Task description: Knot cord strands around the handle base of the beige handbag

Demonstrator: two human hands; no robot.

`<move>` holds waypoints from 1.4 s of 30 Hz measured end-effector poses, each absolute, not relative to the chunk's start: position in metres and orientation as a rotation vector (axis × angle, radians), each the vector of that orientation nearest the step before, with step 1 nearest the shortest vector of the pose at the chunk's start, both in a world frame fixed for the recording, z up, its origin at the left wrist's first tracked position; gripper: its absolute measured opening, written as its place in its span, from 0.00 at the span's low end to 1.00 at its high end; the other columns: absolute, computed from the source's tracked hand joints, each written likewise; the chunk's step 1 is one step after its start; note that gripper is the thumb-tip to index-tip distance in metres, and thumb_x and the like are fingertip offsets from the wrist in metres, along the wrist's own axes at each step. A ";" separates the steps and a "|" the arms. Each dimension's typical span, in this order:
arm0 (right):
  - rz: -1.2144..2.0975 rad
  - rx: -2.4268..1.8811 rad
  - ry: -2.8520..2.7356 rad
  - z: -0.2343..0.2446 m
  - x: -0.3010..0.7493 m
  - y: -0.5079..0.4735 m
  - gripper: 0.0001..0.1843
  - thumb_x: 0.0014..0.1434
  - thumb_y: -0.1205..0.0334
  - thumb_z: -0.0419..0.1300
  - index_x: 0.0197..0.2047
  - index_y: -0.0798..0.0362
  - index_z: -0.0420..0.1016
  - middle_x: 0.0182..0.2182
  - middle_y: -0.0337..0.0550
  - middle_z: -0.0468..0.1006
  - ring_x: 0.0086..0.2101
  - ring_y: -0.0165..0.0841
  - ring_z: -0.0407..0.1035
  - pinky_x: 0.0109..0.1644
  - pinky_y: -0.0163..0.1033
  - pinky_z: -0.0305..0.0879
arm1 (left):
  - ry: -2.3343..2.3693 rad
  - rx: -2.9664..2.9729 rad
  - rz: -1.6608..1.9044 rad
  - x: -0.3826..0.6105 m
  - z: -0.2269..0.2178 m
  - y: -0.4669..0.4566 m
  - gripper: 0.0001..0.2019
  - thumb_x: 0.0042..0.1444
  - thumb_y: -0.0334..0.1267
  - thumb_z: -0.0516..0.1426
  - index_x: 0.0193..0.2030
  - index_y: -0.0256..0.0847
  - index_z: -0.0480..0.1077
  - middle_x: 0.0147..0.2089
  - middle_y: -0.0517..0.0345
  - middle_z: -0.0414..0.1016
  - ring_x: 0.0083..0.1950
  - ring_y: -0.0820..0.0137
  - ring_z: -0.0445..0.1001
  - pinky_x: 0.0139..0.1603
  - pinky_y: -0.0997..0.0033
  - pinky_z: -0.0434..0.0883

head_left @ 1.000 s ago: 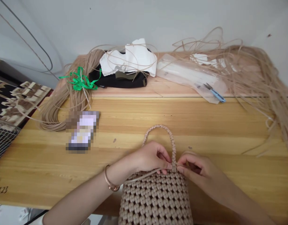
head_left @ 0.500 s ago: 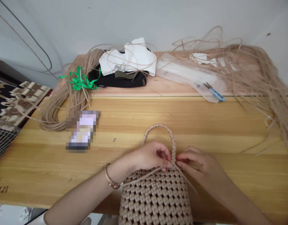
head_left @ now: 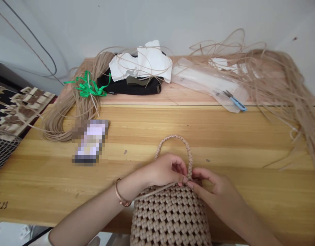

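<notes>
A beige woven bag [head_left: 170, 218] with an openwork knotted body stands at the table's near edge. Its braided handle [head_left: 189, 155] arches up from the rim. My left hand [head_left: 167, 171], with a bracelet on the wrist, pinches the rim at the handle's right base. A flat loose strand [head_left: 157, 191] runs left from those fingertips across the bag's top. From the other side, thumb and forefinger of my right hand [head_left: 219, 189] close on the same base, the thumb in front. The fingers hide the exact spot where the strand meets the handle.
A phone [head_left: 92, 141] lies to the left. Behind it is a coil of strands [head_left: 57, 124] with green ties [head_left: 89, 85]. A black pouch [head_left: 137, 88] under white paper [head_left: 152, 63], blue-handled snips [head_left: 236, 102] and loose strands [head_left: 298, 89] line the back and right.
My right hand has moved left and slightly inward, bringing its thumb to the front of the handle base. The strand end that hung at the right is out of sight. My left hand stays put.
</notes>
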State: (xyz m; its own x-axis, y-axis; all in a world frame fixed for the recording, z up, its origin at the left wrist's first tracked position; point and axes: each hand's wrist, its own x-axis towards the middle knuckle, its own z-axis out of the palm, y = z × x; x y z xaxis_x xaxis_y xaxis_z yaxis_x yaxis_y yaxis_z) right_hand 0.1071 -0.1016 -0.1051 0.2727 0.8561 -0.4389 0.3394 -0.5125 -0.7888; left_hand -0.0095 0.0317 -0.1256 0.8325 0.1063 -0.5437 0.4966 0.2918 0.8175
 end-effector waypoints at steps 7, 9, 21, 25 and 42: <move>1.292 -1.880 -0.974 -0.111 0.114 -0.105 0.09 0.55 0.59 0.56 0.39 0.50 0.74 0.36 0.41 0.78 0.39 0.37 0.71 0.43 0.41 0.66 | 0.598 1.246 -0.283 -0.011 -0.121 0.032 0.05 0.44 0.31 0.59 0.29 0.36 0.67 0.22 0.63 0.68 0.26 0.77 0.68 0.27 0.78 0.63; 1.316 -1.863 -0.951 -0.113 0.115 -0.105 0.11 0.55 0.57 0.57 0.40 0.50 0.74 0.36 0.41 0.78 0.39 0.37 0.71 0.44 0.41 0.66 | 0.596 1.199 -0.276 -0.011 -0.121 0.032 0.04 0.44 0.30 0.59 0.28 0.35 0.67 0.21 0.63 0.68 0.26 0.77 0.68 0.28 0.77 0.63; 1.082 -2.026 -1.369 -0.100 0.117 -0.103 0.09 0.58 0.65 0.51 0.31 0.50 0.72 0.32 0.41 0.73 0.34 0.35 0.67 0.38 0.41 0.63 | 0.564 1.363 -0.247 -0.009 -0.119 0.033 0.04 0.46 0.32 0.59 0.29 0.35 0.67 0.22 0.64 0.66 0.24 0.78 0.65 0.25 0.79 0.62; 1.075 -2.140 -1.460 -0.095 0.116 -0.099 0.10 0.58 0.68 0.48 0.30 0.51 0.68 0.29 0.42 0.71 0.31 0.35 0.66 0.34 0.41 0.61 | 0.570 1.436 -0.257 -0.007 -0.119 0.032 0.05 0.45 0.33 0.59 0.30 0.35 0.67 0.23 0.64 0.67 0.25 0.79 0.65 0.24 0.80 0.61; 1.112 -2.068 -1.269 -0.106 0.118 -0.097 0.09 0.57 0.58 0.52 0.29 0.51 0.69 0.24 0.38 0.68 0.27 0.33 0.63 0.29 0.37 0.58 | 0.629 1.270 -0.344 -0.009 -0.121 0.035 0.12 0.41 0.38 0.62 0.31 0.35 0.67 0.22 0.63 0.68 0.22 0.76 0.68 0.21 0.78 0.62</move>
